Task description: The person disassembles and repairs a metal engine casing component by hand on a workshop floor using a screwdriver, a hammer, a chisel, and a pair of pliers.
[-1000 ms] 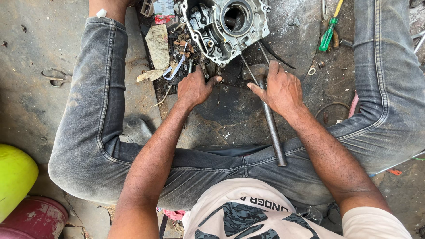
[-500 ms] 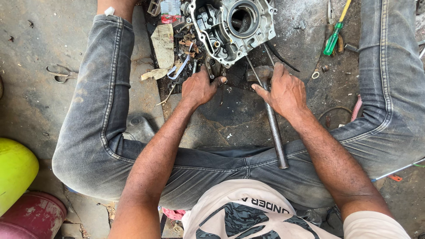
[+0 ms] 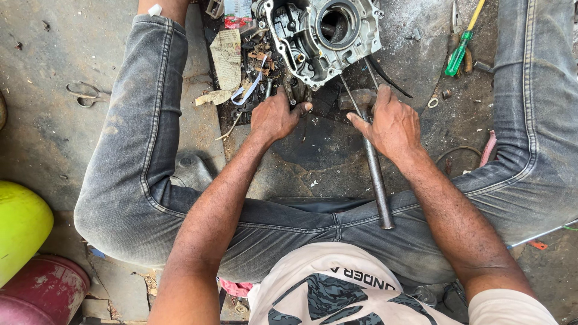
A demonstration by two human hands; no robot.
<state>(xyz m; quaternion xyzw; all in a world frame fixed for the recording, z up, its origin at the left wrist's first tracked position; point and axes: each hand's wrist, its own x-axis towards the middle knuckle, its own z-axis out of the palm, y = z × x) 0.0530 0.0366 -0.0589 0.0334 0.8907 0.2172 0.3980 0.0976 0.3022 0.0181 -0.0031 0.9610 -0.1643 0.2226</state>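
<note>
two bare hands, seen from above, worked low between spread knees in grey jeans on a stained concrete floor. passed, far left, a yellow container [image 3: 21, 232] and scissors [image 3: 84, 94] lying flat, both well apart from the work. showed next the left hand [image 3: 276, 117], fingers curled shut around a small dark metal part [image 3: 295, 91] right at the lower edge of a silver engine casing [image 3: 325, 36], which lay at the top middle among scraps and bolts. showed then the right hand [image 3: 391, 123], closed over a metal hammer [image 3: 374, 174] just below its head, the head beside the casing's edge and the long handle running back toward the lap. lay further right, untouched, a green-handled screwdriver [image 3: 459, 55].

judged best done with the left fingers kept to the side of the part, clear of the hammer head, with the short grip held for small, controlled taps and the casing kept flat against rocking.
</note>
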